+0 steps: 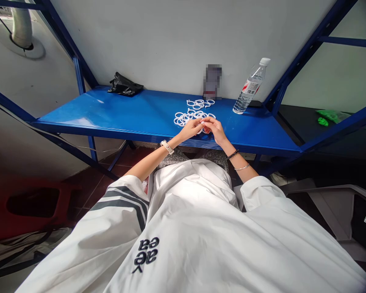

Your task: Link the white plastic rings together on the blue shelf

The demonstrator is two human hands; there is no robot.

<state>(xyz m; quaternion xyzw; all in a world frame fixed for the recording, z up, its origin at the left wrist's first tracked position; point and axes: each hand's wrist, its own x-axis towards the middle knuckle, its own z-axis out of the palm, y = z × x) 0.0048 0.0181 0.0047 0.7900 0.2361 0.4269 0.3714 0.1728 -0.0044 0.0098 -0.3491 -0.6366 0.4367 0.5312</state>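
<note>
My left hand point(191, 128) and my right hand point(214, 127) meet over the front part of the blue table, fingertips pinched together. Between them shows a small bit of white, which looks like part of a white plastic ring point(203, 122); the fingers hide most of it. Just behind and beneath my hands lies a loose pile of white plastic rings point(183, 118), some overlapping. A smaller cluster of the same rings point(198, 104) is spread farther back, some with a small eyelet on the edge.
On the blue table point(134, 116), a black plastic bag point(125, 84) lies at the back left. A pixelated dark upright object point(212, 81) leans at the wall. Right of it stands a water bottle point(250, 87) beside a dark flat object point(255, 104). Blue frame posts point(79, 75) flank the table.
</note>
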